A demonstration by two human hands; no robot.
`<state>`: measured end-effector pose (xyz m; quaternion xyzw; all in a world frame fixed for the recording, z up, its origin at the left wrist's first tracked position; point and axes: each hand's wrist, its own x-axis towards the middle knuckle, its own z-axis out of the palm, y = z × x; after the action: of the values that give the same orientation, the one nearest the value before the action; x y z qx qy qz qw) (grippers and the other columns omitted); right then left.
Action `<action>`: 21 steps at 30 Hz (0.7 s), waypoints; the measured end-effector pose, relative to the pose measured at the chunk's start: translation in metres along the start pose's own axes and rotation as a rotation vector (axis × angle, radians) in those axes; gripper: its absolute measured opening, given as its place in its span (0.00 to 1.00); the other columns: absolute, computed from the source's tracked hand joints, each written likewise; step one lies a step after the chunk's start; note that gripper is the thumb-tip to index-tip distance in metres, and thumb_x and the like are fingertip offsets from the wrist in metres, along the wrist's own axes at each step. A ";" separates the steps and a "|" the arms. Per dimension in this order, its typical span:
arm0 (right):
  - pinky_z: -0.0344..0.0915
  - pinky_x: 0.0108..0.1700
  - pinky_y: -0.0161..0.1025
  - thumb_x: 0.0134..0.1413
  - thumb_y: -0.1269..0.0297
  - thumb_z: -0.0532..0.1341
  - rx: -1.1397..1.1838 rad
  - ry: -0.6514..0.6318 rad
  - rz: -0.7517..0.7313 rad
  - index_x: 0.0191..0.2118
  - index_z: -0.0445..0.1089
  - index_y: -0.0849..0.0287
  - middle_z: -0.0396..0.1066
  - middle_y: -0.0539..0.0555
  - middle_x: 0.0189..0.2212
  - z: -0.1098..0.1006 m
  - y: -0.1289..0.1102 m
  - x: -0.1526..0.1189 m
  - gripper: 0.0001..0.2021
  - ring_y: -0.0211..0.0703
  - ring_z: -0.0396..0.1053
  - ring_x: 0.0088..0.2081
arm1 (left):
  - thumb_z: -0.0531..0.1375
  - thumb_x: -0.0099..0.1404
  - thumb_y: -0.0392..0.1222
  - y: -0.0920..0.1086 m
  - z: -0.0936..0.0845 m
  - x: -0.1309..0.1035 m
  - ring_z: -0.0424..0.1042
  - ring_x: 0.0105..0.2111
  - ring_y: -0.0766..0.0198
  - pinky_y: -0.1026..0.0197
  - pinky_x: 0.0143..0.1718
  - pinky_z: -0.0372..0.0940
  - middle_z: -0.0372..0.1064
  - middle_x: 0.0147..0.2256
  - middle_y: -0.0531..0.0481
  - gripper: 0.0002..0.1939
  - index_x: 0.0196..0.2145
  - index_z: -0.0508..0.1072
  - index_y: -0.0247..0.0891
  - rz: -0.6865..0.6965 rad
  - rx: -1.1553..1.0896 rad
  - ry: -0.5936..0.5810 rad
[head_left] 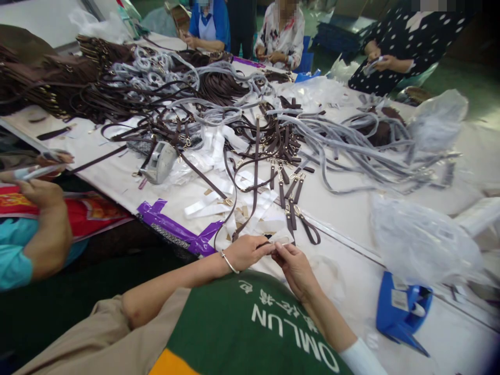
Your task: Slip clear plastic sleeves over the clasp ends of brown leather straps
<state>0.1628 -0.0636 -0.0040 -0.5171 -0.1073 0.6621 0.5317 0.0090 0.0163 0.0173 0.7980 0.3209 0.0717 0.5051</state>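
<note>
At the near table edge, my left hand (247, 251) and my right hand (291, 260) meet, thumbs and fingers pinched together. Between the fingertips is the end of a thin dark brown strap (255, 192), its exact tip hidden by the fingers. A pale white strip (284, 239) shows just above my right fingertips, closed on it. The strap runs away from me across the table. Just beyond my hands lie white paper strips (203, 205) and several short brown straps with gold clasps (291, 200).
Heaped brown straps and grey padded wrapping (304, 130) cover the far table. A grey tape dispenser (158, 161) stands left, a blue tape dispenser (400, 310) right, near a clear plastic bag (422, 234). Purple tape (187, 234) edges the table. Co-workers' hands are at the left and far side.
</note>
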 end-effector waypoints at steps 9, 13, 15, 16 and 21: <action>0.63 0.42 0.38 0.46 0.59 0.67 -0.041 -0.014 -0.016 0.29 0.74 0.60 0.72 0.50 0.29 -0.003 0.005 0.004 0.09 0.38 0.66 0.32 | 0.49 0.69 0.43 -0.010 0.003 -0.002 0.60 0.23 0.71 0.68 0.28 0.59 0.63 0.25 0.54 0.30 0.64 0.43 0.35 0.022 -0.488 -0.129; 0.63 0.44 0.40 0.46 0.59 0.66 -0.097 -0.065 -0.030 0.30 0.74 0.61 0.72 0.51 0.28 -0.001 0.002 0.003 0.09 0.40 0.66 0.34 | 0.49 0.69 0.44 -0.012 0.002 0.003 0.63 0.25 0.69 0.66 0.32 0.61 0.65 0.25 0.54 0.32 0.65 0.41 0.37 0.006 -0.406 -0.129; 0.63 0.45 0.39 0.45 0.59 0.67 -0.063 0.026 -0.073 0.30 0.74 0.59 0.72 0.51 0.29 -0.006 -0.003 0.004 0.09 0.40 0.66 0.34 | 0.52 0.67 0.45 -0.016 -0.002 0.004 0.66 0.29 0.67 0.64 0.37 0.61 0.69 0.29 0.52 0.31 0.64 0.44 0.38 0.024 -0.316 -0.132; 0.64 0.45 0.39 0.44 0.59 0.67 -0.040 0.076 -0.095 0.30 0.74 0.58 0.72 0.50 0.29 -0.009 -0.005 0.005 0.09 0.39 0.66 0.34 | 0.53 0.67 0.45 -0.017 -0.004 0.004 0.67 0.32 0.66 0.64 0.39 0.60 0.70 0.32 0.51 0.29 0.63 0.50 0.38 0.042 -0.271 -0.131; 0.65 0.45 0.40 0.42 0.58 0.68 -0.053 0.159 -0.111 0.26 0.73 0.59 0.71 0.49 0.28 -0.015 -0.001 0.006 0.09 0.38 0.66 0.34 | 0.51 0.67 0.43 -0.017 -0.006 0.002 0.66 0.30 0.68 0.67 0.36 0.59 0.69 0.29 0.51 0.13 0.38 0.72 0.34 0.065 -0.174 -0.086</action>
<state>0.1758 -0.0641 -0.0132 -0.5750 -0.1108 0.5854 0.5607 0.0004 0.0267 0.0050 0.7636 0.2653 0.0815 0.5830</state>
